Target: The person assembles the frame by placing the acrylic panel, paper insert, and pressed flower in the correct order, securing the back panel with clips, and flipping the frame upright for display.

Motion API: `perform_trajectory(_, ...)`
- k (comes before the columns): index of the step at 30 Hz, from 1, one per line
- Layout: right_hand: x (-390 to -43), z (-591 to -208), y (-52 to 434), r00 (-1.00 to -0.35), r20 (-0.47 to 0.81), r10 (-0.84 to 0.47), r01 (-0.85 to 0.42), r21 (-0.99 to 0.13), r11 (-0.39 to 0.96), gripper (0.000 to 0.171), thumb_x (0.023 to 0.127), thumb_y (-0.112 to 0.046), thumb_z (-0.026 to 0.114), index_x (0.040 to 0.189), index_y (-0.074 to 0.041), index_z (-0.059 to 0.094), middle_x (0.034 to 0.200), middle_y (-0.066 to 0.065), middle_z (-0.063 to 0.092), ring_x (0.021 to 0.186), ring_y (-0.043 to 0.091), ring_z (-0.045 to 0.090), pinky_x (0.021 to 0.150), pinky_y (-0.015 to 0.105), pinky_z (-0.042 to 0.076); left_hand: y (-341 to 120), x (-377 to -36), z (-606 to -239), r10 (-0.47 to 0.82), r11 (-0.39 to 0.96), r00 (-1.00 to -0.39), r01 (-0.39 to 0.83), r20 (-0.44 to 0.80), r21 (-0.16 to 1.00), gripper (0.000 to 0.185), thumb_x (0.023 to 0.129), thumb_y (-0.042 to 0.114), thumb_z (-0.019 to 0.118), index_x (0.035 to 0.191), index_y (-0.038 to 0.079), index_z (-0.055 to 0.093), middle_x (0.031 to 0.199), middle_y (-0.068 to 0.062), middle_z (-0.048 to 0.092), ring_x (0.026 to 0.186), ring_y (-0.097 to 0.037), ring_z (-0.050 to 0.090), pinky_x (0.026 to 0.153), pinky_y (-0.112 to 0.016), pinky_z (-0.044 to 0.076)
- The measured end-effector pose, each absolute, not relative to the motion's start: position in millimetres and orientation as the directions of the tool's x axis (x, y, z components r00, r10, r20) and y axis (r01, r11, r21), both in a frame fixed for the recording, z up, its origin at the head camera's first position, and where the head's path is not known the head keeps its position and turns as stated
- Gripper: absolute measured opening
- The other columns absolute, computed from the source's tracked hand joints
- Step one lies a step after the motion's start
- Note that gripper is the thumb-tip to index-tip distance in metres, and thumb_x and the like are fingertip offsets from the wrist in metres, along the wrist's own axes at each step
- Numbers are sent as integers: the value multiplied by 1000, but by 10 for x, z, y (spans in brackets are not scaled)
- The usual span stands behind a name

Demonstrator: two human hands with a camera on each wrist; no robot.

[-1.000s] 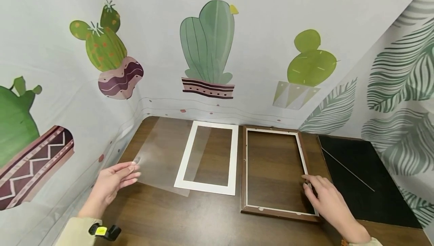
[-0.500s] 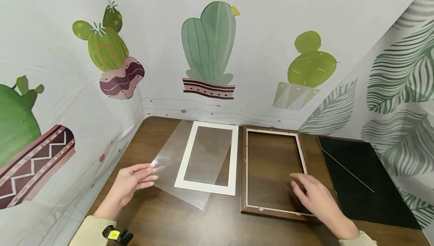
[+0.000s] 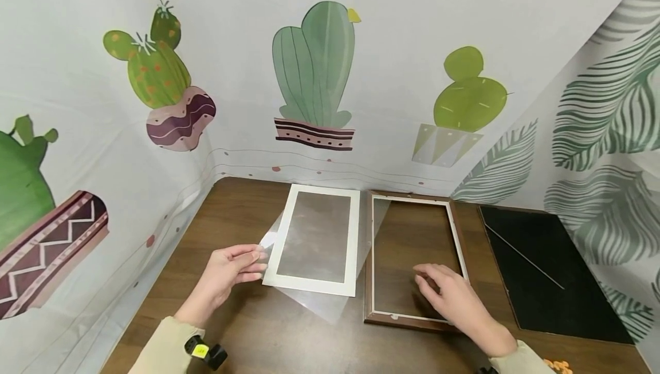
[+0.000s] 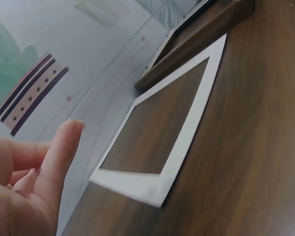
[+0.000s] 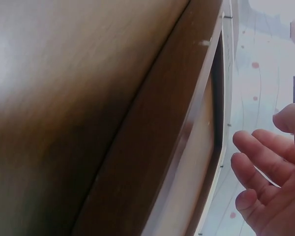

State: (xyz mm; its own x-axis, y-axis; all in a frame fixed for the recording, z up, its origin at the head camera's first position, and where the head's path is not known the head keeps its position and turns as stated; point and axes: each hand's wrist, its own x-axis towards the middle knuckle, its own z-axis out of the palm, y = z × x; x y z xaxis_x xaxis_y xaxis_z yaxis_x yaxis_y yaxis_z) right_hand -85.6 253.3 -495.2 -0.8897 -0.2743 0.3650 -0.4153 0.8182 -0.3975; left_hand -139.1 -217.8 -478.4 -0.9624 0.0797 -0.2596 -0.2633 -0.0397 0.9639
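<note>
white mat (image 3: 310,284) lies flat on the brown table (image 3: 289,345), just left of the wooden frame (image 3: 407,322). i pinch the clear sheet (image 3: 314,236) at its left edge with my left hand (image 3: 229,272); in the head view it extends across the mat and overlaps the frame's left rail. my right hand (image 3: 450,295) holds nothing, fingers loosely bent, above the frame. right of it: black panel (image 3: 567,294), thin rod (image 3: 524,256) on top

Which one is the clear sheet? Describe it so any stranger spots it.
Find the brown table, then the left hand above it. That hand pinches the sheet, which overlaps the white mat in the head view. Unlike the mat and frame, it is see-through and borderless.
</note>
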Motion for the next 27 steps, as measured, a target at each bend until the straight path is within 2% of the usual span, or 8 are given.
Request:
perform_trajectory(4, -860, -4969, 2467, -868, 403, -290, -454, -409, 792, 18, 93, -8, 75, 111, -11, 77, 102, -2, 76, 84, 10, 68, 66, 28, 59, -2010, -1413, -4789, 99, -44, -962, -261, -256, 964, 38, 100, 1, 66, 132, -19, 58, 108, -20, 76, 82, -20, 78, 72, -32, 65)
perform_trajectory(8, -867, -4989, 2427, -838, 461, -293, -491, -402, 773, 19, 91, -4, 77, 110, -9, 78, 100, -2, 76, 84, 8, 68, 66, 27, 59, -1866, -1432, -4796, 129, -52, -961, -251, -243, 966, 39, 100, 1, 65, 132, -21, 56, 106, -17, 77, 81, -19, 78, 71, -31, 65)
perform_trajectory(18, -863, -5035, 2359, -853, 460, -246, -464, -454, 760, 19, 95, -6, 73, 113, -5, 77, 103, 2, 78, 93, 18, 74, 75, 38, 64, -1509, -1433, -4848, 182, -104, -957, -249, -228, 963, 35, 101, 1, 65, 128, -20, 59, 108, -19, 77, 80, -17, 78, 71, -31, 65)
perform_trajectory(22, -828, -5040, 2377, -881, 434, -188, -417, -525, 742, 20, 100, -6, 67, 118, -5, 74, 97, -1, 78, 89, 12, 73, 71, 30, 62, -1376, -1422, -4881, 199, -123, -955, -246, -219, 961, 33, 100, 0, 66, 126, -19, 60, 105, -18, 77, 79, -16, 78, 70, -31, 65)
perform_trajectory(25, -799, -5032, 2399, -907, 402, -124, -366, -610, 703, 19, 102, -6, 64, 120, -6, 72, 90, -3, 77, 75, 5, 68, 61, 20, 54, -1292, -1413, -4907, 204, -132, -954, -249, -219, 960, 32, 99, 0, 66, 124, -19, 62, 104, -17, 77, 78, -16, 78, 69, -30, 65)
perform_trajectory(27, -784, -5022, 2409, -922, 377, -84, -335, -672, 661, 18, 103, -5, 63, 118, -6, 73, 86, -4, 76, 68, 5, 64, 57, 18, 50, -1243, -1404, -4925, 201, -133, -954, -253, -224, 958, 31, 99, 0, 67, 124, -18, 63, 104, -17, 78, 77, -15, 77, 67, -29, 65)
